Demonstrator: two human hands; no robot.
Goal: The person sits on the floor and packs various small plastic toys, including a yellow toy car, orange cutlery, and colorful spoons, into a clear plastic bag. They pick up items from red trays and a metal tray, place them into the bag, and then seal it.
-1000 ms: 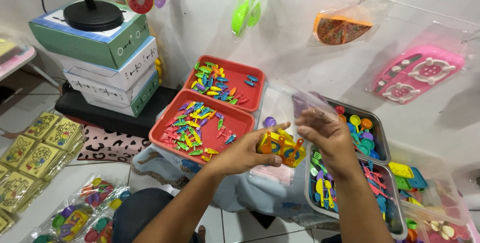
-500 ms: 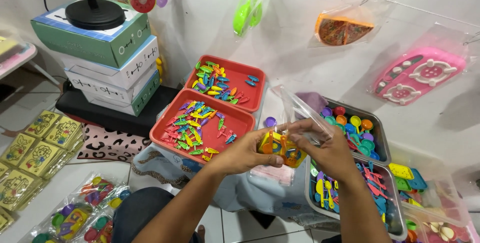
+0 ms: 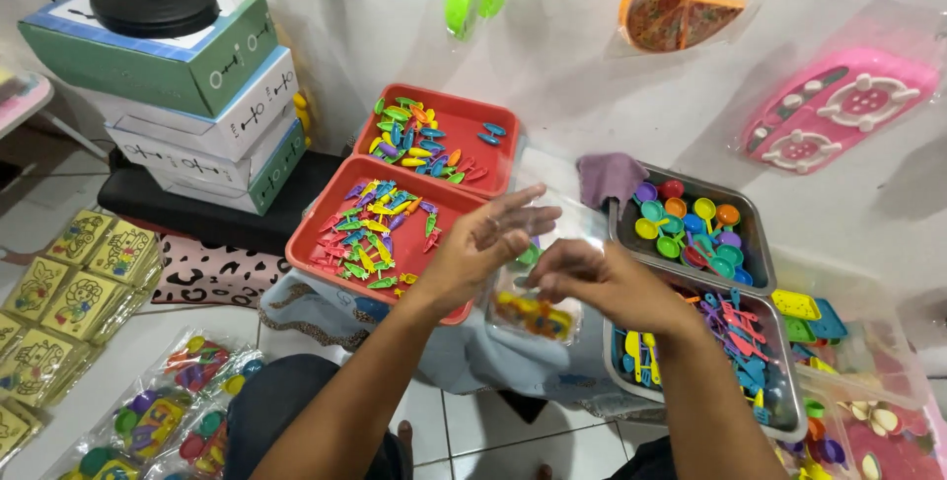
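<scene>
I see my left hand (image 3: 478, 248) and right hand (image 3: 582, 278) together on a clear bag (image 3: 533, 307) of small coloured toys, held between them above the red tray (image 3: 326, 238). If either pinch slips, the bag could tip and spill its pieces. The left fingers are half spread, thumb pinching the bag's top. The right hand is curled, apparently gripping the mouth.
</scene>
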